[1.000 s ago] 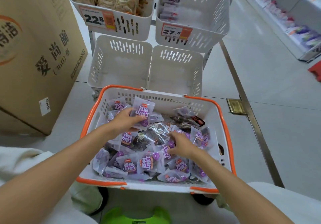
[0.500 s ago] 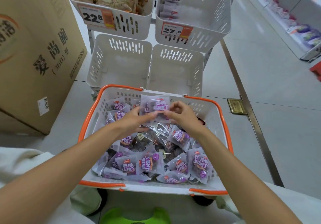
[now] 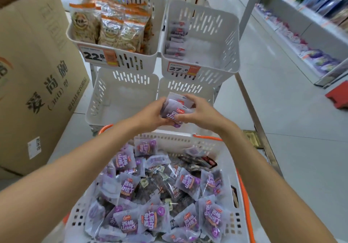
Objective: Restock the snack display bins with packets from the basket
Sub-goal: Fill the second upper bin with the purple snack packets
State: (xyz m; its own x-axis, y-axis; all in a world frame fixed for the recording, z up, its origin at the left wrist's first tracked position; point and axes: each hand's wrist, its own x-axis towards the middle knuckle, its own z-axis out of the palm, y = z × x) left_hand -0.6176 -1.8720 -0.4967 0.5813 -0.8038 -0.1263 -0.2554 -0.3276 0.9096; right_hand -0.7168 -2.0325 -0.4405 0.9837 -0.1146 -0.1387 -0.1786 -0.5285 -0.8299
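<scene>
A white basket with an orange rim (image 3: 207,137) sits in front of me, full of several purple snack packets (image 3: 150,218). My left hand (image 3: 150,114) and my right hand (image 3: 199,113) together grip a small stack of purple packets (image 3: 176,107), held above the basket's far edge and over the lower white bins. The upper right display bin (image 3: 222,67), tagged 27.6, holds a row of the same purple packets (image 3: 176,41) along its left side. The upper left bin (image 3: 131,61), tagged 22.8, is filled with orange-topped packets.
Two lower white bins (image 3: 120,92) with nothing in them stand under my hands. A large cardboard box (image 3: 35,73) stands to the left. A metal floor strip (image 3: 256,114) runs along the right, and store shelves (image 3: 308,35) line the far right.
Both hands lifted out of the basket with packets and moved forward and up toward the display bins. The view tilted up, showing more of the upper bins.
</scene>
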